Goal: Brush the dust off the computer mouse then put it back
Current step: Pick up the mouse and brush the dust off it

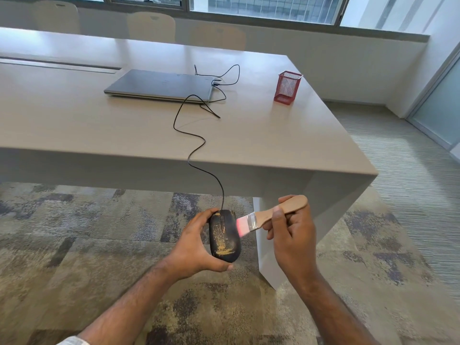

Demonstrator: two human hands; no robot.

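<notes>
My left hand [196,247] grips a black wired computer mouse [225,237] in front of the table, above the carpet. Yellowish dust covers the mouse's back and left button. My right hand [291,230] grips the wooden handle of a small paintbrush [271,215] with a metal ferrule and pink bristles. The bristles touch the right side of the mouse. The mouse's black cable [191,150] runs up over the table's front edge toward a closed grey laptop [161,85].
The beige table [74,120] carries the laptop and a red mesh pen holder [287,88] near its right edge. Its white leg [266,252] stands just behind the mouse. Patterned carpet lies below. Chairs and windows stand beyond the table.
</notes>
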